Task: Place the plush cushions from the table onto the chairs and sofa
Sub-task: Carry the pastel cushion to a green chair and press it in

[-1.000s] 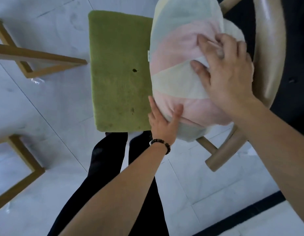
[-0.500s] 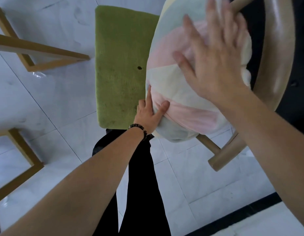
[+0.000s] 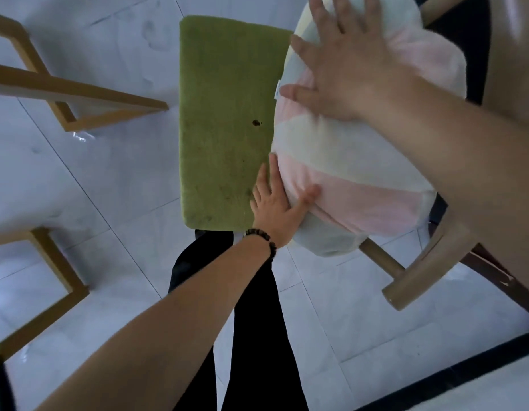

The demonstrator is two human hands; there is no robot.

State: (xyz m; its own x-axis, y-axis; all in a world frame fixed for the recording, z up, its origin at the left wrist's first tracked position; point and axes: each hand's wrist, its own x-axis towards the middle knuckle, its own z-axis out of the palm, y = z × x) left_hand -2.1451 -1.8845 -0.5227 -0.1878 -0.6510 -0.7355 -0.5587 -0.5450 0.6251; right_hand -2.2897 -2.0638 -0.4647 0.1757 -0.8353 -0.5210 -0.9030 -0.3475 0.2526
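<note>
The pastel-striped plush cushion point(image 3: 355, 161) (pink, cream and pale blue) stands on edge on the green fabric seat pad point(image 3: 224, 114) of the light wooden chair point(image 3: 420, 271), next to its curved back rail. The right hand point(image 3: 349, 66) lies flat on the upper face, fingers spread. The left hand point(image 3: 275, 206) presses the lower edge — fingers straight, close together, thumb apart.

Looks like a room in a home, most likely a dining or sitting area. Floored with glossy pale marble-pattern tiles point(image 3: 115, 179), furnished with a light wooden chair point(image 3: 405, 280) carrying a green plush seat pad point(image 3: 221, 120) and, on the right against its curved back, a pastel-striped plush cushion point(image 3: 355, 161). Flanked on the far left and near left by pale wooden furniture frames point(image 3: 79, 93), of a kind not possible to tell.
</note>
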